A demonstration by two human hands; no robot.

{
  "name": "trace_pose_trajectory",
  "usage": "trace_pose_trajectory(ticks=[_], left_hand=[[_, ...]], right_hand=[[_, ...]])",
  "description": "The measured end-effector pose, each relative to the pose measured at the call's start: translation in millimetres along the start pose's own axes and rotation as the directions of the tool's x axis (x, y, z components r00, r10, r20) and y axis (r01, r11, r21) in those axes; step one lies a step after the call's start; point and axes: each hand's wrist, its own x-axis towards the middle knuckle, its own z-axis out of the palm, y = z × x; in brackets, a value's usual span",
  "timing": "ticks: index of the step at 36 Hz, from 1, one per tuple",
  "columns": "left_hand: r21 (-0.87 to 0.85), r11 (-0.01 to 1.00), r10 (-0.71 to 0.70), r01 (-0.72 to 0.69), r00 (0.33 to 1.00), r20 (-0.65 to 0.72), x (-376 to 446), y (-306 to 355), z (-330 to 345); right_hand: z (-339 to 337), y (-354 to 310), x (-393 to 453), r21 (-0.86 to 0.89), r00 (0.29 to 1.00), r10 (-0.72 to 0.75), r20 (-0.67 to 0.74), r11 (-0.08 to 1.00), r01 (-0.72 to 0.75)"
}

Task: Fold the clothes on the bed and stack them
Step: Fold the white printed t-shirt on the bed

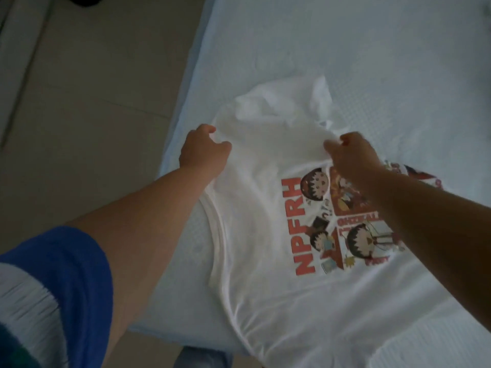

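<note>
Blue sleeve (79, 274); left hand (203, 152), right hand (350, 155) seemingly pinch white T-shirt (255, 235).

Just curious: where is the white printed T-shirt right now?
In the head view, the white T-shirt lies mid-frame on the bed, near its left edge, gripped by the left hand and right hand.

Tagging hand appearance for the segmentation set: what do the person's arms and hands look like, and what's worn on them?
Both forearms are bare down to the left hand and right hand; no gloves, watch or rings show. A short blue sleeve with a white ribbed panel covers the left upper arm. The right hand shows a red-painted nail.
</note>
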Motion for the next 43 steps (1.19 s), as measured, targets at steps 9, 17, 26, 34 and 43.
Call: trace_pose_trajectory(ticks=[9,17,26,34,43], left_hand=[[-0.158,0.987,-0.018,0.018,1.0,0.003,64.4,21.9,28.9],[-0.312,0.924,-0.216,0.221,0.975,0.05,71.8,31.7,23.5],[-0.521,0.854,-0.082,0.02,0.992,-0.097,75.6,42.5,20.0],[-0.226,0.974,-0.06,0.029,0.99,-0.13,75.0,32.4,40.6],[0.107,0.994,0.036,-0.03,0.998,-0.055,108.4,58.8,26.5]], right_hand=[[-3.8,-30.1,84.7,-0.145,0.982,0.175,0.071,0.976,-0.163],[-22.8,-33.1,99.8,-0.092,0.947,0.161,0.278,0.986,-0.141],[-77.4,-94.3,138.8,-0.109,0.93,-0.271,-0.247,0.962,0.251],[-37.1,-70.2,146.7,0.117,0.983,0.067,-0.171,0.992,-0.048],[-10.7,-44.7,142.7,-0.162,0.999,-0.03,0.026,0.986,0.033]])
